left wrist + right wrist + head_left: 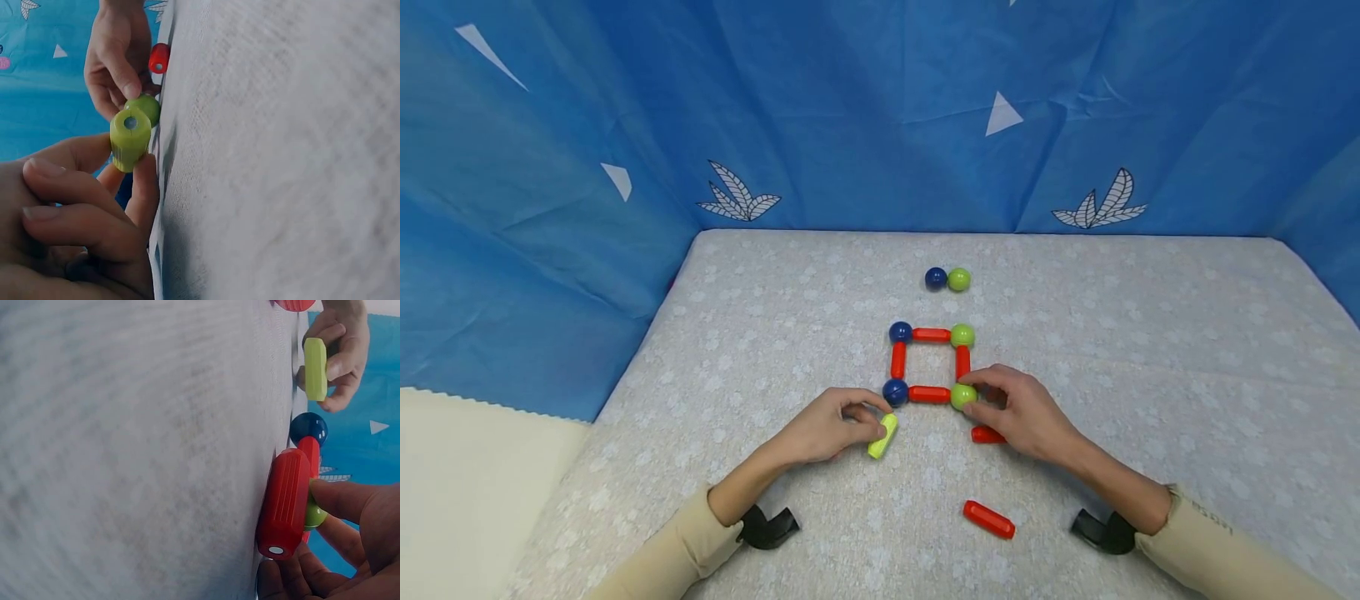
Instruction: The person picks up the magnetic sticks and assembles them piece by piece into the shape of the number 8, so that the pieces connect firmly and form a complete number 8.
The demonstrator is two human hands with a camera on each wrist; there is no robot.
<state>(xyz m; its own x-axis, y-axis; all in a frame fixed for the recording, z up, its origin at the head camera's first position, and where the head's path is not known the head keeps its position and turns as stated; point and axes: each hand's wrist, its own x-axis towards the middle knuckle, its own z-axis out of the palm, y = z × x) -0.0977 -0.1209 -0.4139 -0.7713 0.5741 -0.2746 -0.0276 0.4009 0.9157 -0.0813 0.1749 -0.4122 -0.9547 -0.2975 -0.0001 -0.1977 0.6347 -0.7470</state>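
Observation:
My left hand (833,427) pinches a yellow-green magnetic rod (883,436), held tilted just in front of the square's near-left blue ball (896,392). In the left wrist view the metal tip of that rod (130,123) faces the camera. The thumb and fingers of my right hand (1026,414) grip the green ball (962,397) at the square's near-right corner. Red rods, such as the near one (929,395), join two blue and two green balls into this square. A loose red rod (284,506) lies beside the right fingers, partly covered in the head view.
Another loose red rod (989,520) lies nearer the front. Beyond the square, a blue ball (936,278) touches a green ball (959,279). A bit of red shows beneath the left hand. Patterned cloth (760,308) covers the table; a blue curtain (880,125) hangs behind.

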